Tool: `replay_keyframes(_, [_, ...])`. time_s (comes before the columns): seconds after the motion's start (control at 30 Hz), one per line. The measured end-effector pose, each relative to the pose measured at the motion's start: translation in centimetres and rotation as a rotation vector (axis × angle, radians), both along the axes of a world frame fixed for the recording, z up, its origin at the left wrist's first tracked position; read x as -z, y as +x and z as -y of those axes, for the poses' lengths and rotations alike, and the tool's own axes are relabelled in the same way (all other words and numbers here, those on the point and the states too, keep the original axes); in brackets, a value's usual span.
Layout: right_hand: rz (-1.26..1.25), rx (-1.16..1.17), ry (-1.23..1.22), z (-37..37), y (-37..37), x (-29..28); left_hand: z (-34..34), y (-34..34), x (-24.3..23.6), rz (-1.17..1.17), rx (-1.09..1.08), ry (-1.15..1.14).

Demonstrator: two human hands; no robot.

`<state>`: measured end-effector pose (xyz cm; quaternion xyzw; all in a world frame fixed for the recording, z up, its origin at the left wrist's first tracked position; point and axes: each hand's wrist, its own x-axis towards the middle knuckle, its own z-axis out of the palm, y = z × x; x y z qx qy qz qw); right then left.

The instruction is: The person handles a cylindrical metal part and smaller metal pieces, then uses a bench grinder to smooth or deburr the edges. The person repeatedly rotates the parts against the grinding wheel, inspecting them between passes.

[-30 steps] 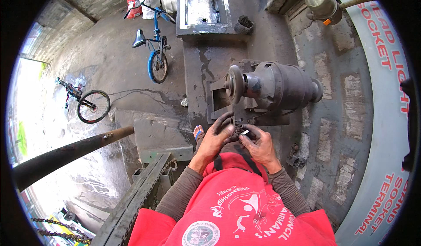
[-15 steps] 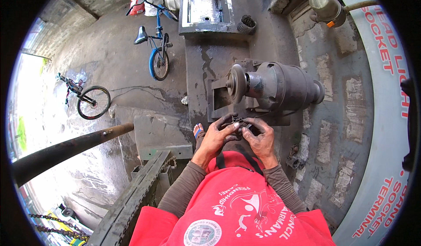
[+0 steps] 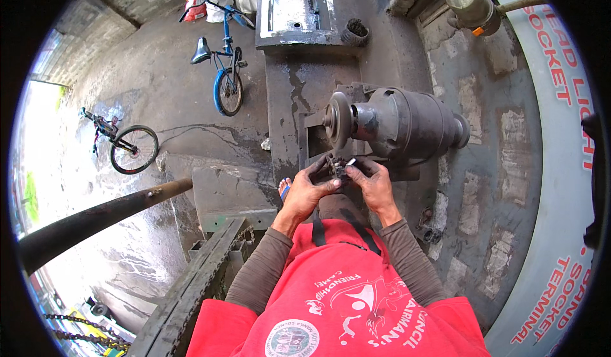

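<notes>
Both hands are dark with grime and meet in front of my waist around a small dark metal part (image 3: 339, 168). My left hand (image 3: 303, 196) grips its left side between thumb and curled fingers. From the other side, my right hand (image 3: 377, 188) pinches it, and a bright, shiny bit shows by the fingertips. The part's exact kind is too small to make out. Just beyond the hands sits a grimy grinder motor (image 3: 407, 121), with a round wheel (image 3: 338, 120) on its left shaft end. The hands are apart from the wheel.
A dark pole (image 3: 108, 217) and a metal beam (image 3: 197, 287) stand at my left. Farther off are a blue bicycle (image 3: 227, 70) and another bicycle (image 3: 130, 147). Ahead lies a metal trough (image 3: 296, 42) beside a small dark basket (image 3: 354, 32). A printed sign (image 3: 534, 242) curves along the right.
My hands have moved slightly forward and apart, closer to the wheel. The part has turned in my fingers, so its shiny bit now shows. The wheel appears tilted slightly differently.
</notes>
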<state>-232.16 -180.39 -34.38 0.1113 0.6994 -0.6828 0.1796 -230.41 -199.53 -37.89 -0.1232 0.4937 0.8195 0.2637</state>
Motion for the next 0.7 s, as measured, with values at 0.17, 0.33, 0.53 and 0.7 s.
replay_keyframes(0.17, [0.076,0.155,-0.192,0.7,-1.3,1.1,-0.8,-1.4,0.1,0.065,-0.083,0.173])
replay_keyframes(0.33, [-0.037,0.202,-0.055,1.4,-2.2,2.2,-1.2,-2.4,-0.4,0.101,-0.101,0.248])
replay_keyframes(0.53, [-0.036,0.216,-0.005,1.8,-2.1,1.6,-1.5,-2.3,-0.2,0.106,-0.157,0.249])
replay_keyframes(0.7, [-0.034,0.245,-0.051,2.1,-2.1,1.0,-1.9,-2.2,0.3,0.078,-0.157,0.156])
